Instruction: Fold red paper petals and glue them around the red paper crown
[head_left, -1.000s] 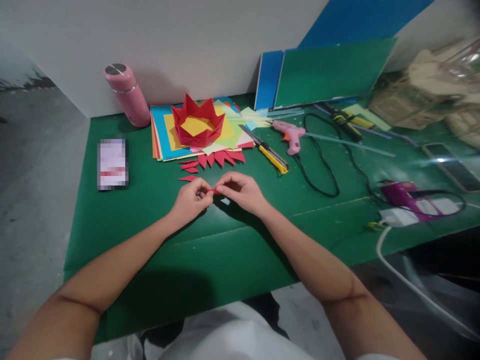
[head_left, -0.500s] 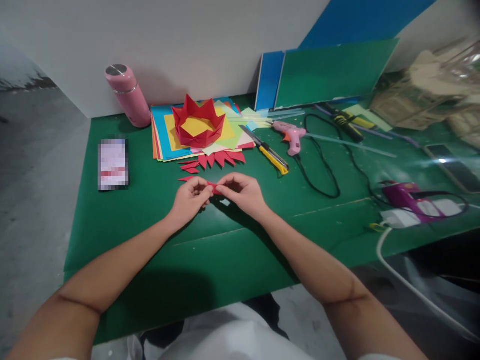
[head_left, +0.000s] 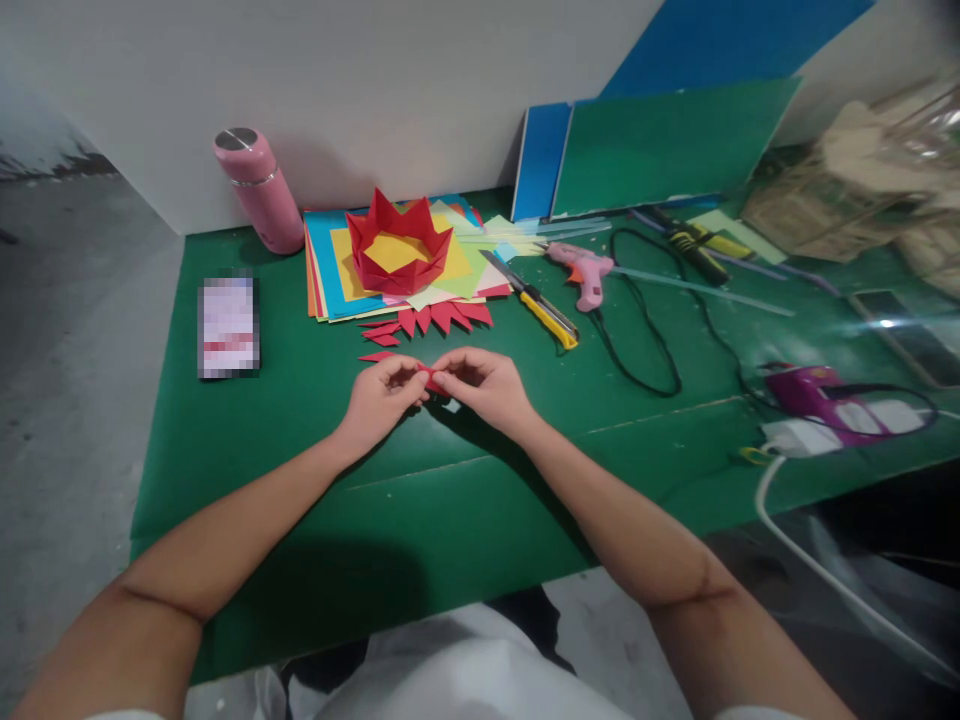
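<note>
Head view, left hand (head_left: 384, 398): thumb and fingers pinched narrow on a small red paper piece (head_left: 430, 377).
Right hand (head_left: 484, 388): pinching the same piece from its 3 o'clock side.
Pinched piece: between both hands, over the green table (head_left: 487, 520); mostly covered, so we cannot be sure of its folds.
Red points (head_left: 442, 317): clustered at our hands' 12 o'clock.
Red paper ring (head_left: 397, 278): beyond them, on coloured sheets (head_left: 324, 275).
Yellow cutter (head_left: 551, 318): 2 o'clock, near the pink glue gun (head_left: 591, 270).
</note>
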